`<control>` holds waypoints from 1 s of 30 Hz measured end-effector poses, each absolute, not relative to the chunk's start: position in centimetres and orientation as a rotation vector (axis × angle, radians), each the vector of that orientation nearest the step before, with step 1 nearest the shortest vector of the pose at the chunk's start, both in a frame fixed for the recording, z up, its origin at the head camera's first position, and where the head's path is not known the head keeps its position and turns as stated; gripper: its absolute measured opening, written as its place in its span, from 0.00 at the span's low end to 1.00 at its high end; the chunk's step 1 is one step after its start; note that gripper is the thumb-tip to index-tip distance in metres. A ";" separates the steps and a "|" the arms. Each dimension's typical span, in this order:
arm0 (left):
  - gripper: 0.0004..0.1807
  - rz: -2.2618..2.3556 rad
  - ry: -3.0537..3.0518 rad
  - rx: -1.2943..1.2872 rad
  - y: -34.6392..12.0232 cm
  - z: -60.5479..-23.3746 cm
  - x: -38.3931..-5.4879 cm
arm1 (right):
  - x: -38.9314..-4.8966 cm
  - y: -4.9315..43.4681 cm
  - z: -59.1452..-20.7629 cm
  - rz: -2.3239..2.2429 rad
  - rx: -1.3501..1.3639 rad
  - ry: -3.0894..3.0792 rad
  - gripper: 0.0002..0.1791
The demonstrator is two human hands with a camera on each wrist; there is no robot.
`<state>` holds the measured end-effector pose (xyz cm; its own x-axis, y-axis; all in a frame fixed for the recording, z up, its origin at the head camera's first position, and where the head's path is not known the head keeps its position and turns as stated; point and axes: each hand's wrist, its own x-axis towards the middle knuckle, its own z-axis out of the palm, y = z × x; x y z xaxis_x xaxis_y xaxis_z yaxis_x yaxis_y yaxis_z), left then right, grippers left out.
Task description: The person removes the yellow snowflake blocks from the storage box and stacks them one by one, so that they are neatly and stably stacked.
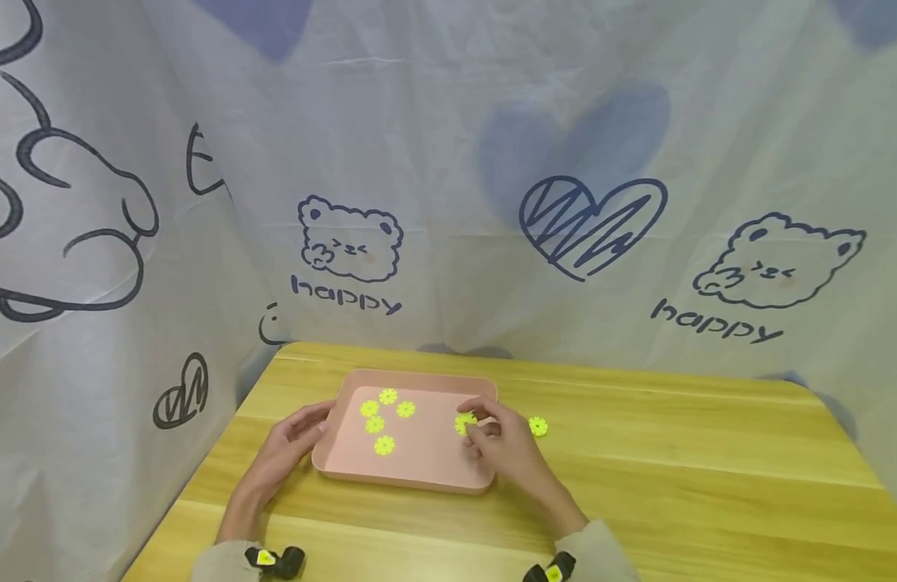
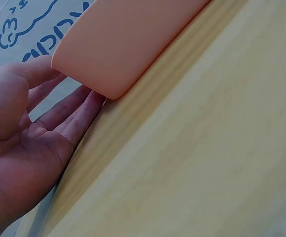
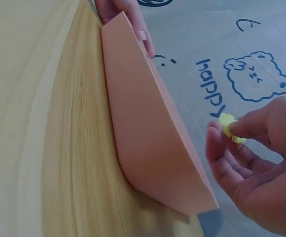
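A pink tray lies on the wooden table. My left hand holds its left side. In the left wrist view the thumb reaches the rim, while the other fingers meet the outer wall near the base. Over the tray's right part, my right hand pinches a yellow notched disc, shaped like a flower, between thumb and fingers. Several similar discs lie flat in the tray's left half. Another yellow disc is on the table just beyond the right hand.
Bare wooden tabletop extends right of the tray and in front of it. A white curtain printed with hearts, bears and words hangs behind the table and along its left. Each wrist wears a small black camera strap.
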<state>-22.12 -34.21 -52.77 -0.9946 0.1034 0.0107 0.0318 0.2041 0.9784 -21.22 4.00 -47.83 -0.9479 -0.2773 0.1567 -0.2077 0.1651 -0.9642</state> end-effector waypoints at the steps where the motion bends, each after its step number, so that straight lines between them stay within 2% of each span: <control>1: 0.29 1.941 2.393 0.132 -34.3 -52.7 -22.1 | -21.1 4.2 -47.8 -1.949 -0.481 2.347 0.14; 21: 0.28 1.962 2.375 0.116 -34.2 -52.6 -22.2 | -21.2 9.6 -48.3 -2.101 -0.263 2.319 0.16; 30: 0.28 1.952 2.383 0.117 -34.3 -52.7 -22.1 | -21.6 10.9 -48.7 -2.101 -0.264 2.335 0.15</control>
<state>-22.05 -34.26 -52.66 -0.9954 0.0959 0.0024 0.0212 0.1956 0.9805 -21.64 10.87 -48.74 -0.9859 -0.1172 0.1193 -0.1310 0.0975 -0.9866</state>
